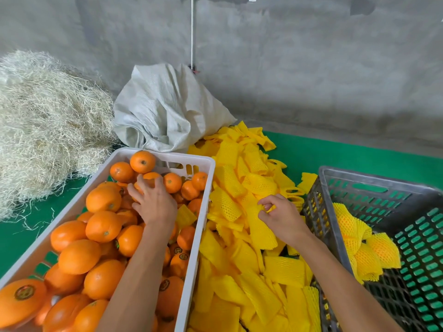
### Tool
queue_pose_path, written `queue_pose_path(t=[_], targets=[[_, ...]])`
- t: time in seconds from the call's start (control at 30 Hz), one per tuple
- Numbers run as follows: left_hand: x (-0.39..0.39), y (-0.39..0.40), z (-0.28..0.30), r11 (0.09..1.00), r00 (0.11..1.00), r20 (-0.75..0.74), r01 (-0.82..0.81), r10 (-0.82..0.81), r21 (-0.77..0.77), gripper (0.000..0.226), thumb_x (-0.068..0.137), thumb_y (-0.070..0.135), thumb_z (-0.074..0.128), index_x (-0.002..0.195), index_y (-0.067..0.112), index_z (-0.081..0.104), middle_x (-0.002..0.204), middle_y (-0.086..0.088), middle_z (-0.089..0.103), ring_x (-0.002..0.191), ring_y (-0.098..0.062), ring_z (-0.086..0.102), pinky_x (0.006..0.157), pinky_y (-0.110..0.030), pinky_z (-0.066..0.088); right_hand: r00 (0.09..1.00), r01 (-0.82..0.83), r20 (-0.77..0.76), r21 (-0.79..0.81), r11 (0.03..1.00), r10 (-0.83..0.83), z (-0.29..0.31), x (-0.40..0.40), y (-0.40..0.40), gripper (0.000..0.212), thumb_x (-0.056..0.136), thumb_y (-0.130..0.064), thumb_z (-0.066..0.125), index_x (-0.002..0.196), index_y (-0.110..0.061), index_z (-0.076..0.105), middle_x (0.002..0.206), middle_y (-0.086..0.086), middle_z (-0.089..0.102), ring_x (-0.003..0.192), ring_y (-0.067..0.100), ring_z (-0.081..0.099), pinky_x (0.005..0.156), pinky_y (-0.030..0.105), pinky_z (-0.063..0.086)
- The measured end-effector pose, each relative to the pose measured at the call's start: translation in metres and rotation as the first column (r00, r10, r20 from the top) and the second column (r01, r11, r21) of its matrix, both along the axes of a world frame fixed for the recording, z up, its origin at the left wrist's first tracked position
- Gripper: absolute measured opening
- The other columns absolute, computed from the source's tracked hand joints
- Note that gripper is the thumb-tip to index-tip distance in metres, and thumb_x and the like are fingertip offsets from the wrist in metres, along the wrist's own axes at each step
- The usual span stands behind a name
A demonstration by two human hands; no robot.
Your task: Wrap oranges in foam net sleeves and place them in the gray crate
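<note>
The pick-up step is under way, judging by both reaches: the left hand [153, 200] is curling its fingers over an orange [150, 178] at the far end of the white crate [203, 185], while the right hand [279, 212], just right of that crate, is pinching a foam net sleeve [260, 226] on the yellow pile. Well right of the white crate, the gray crate [359, 180] is holding a few wrapped oranges [369, 248]. Next the lifted fruit probably needs sliding into the opened sleeve
</note>
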State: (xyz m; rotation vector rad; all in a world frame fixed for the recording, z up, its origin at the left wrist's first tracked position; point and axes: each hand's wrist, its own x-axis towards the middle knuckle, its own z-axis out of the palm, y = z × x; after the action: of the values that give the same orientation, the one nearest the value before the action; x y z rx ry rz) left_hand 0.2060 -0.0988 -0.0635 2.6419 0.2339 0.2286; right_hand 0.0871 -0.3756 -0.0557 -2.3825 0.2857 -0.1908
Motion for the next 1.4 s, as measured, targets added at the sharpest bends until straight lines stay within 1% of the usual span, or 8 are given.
queue_pose_path(t=[0.37,0.47,0.63,0.77,0.87,1.0,1.17,1.4], targets=[[-0.009,-0.008,0.014,0.985,0.966,0.242,0.121,-0.089,-0.121,0.049,0.086,-0.008,0.061,0.129,0.016,0.065,0.151,-0.017,0.032,0.133,-0.048,0.028,0.075,-0.047,0.051,1.0,0.014,0.017,0.021,1.0,-0.014,-0.001,0.001,-0.001,0.019,0.094,-0.018,0.07,0.111,-0.024,0.07,0.102,-0.007,0.055,0.08,0.005,0.057,0.068,0.022,0.046],[-0.016,-0.025,0.023,0.937,0.876,0.427,0.315,-0.225,-0.153,0.038,0.095,0.01,0.065,0.13,0.024,0.061,0.148,-0.016,0.035,0.127,-0.042,0.034,0.089,-0.048,0.045,0.995,0.06,0.081,0.065,0.996,-0.065,0.002,0.002,-0.003,0.018,0.094,-0.02,0.069,0.112,-0.025,0.07,0.106,-0.005,0.058,0.091,0.009,0.062,0.078,0.027,0.051],[-0.038,-0.058,0.031,0.761,0.707,0.571,0.616,-0.418,-0.206,0.045,0.101,0.035,0.062,0.145,0.036,0.051,0.146,-0.002,0.035,0.128,-0.026,0.04,0.1,-0.047,0.049,0.963,0.137,0.196,0.225,0.965,-0.183,0.007,0.002,-0.002,0.011,0.098,-0.032,0.065,0.109,-0.031,0.062,0.096,-0.009,0.067,0.067,0.006,0.062,0.056,0.025,0.049],[-0.067,-0.093,0.025,0.41,0.763,0.444,0.634,-0.47,-0.655,0.037,0.107,0.036,0.054,0.144,0.038,0.055,0.14,-0.002,0.045,0.121,-0.001,0.054,0.082,-0.038,0.063,0.928,0.181,0.288,0.204,0.962,-0.235,0.013,-0.003,0.003,0.013,0.102,-0.036,0.059,0.11,-0.029,0.052,0.087,-0.011,0.064,0.06,0.013,0.062,0.056,0.042,0.051],[-0.082,-0.11,0.025,0.206,0.826,0.133,0.287,-0.547,-0.936,0.028,0.109,0.026,0.05,0.133,0.032,0.064,0.133,-0.003,0.057,0.116,-0.016,0.064,0.081,-0.042,0.065,0.906,0.171,0.382,0.069,0.983,-0.184,0.015,-0.006,0.01,0.014,0.104,-0.036,0.054,0.116,-0.03,0.049,0.1,-0.018,0.061,0.08,0.006,0.063,0.065,0.035,0.053],[-0.087,-0.114,0.026,0.178,0.807,-0.15,-0.056,-0.572,-0.982,0.025,0.11,0.033,0.047,0.13,0.026,0.06,0.133,-0.011,0.059,0.118,-0.03,0.066,0.09,-0.05,0.062,0.921,0.005,0.389,0.025,1.0,-0.014,0.016,-0.005,0.021,0.012,0.102,-0.027,0.059,0.113,-0.03,0.055,0.113,-0.019,0.063,0.103,0.004,0.063,0.084,0.032,0.056],[-0.082,-0.109,0.023,0.172,0.829,-0.088,0.01,-0.553,-0.985,0.045,0.098,0.051,0.06,0.131,0.02,0.057,0.119,-0.004,0.065,0.112,-0.018,0.069,0.09,-0.049,0.062,0.929,-0.149,0.354,0.103,0.983,0.104,0.015,-0.005,0.028,0.009,0.097,-0.029,0.068,0.099,-0.022,0.063,0.104,-0.011,0.063,0.107,0.01,0.063,0.092,0.033,0.054],[-0.08,-0.111,0.013,0.223,0.864,0.016,0.148,-0.503,-0.964,0.015,0.103,0.04,0.058,0.116,0.037,0.064,0.119,0.009,0.061,0.11,-0.014,0.066,0.066,-0.032,0.064,0.961,-0.007,0.27,0.227,0.974,-0.056,0.019,-0.002,0.017,0.027,0.089,-0.03,0.079,0.113,-0.019,0.073,0.112,-0.01,0.067,0.103,0.0,0.065,0.087,0.025,0.058]])
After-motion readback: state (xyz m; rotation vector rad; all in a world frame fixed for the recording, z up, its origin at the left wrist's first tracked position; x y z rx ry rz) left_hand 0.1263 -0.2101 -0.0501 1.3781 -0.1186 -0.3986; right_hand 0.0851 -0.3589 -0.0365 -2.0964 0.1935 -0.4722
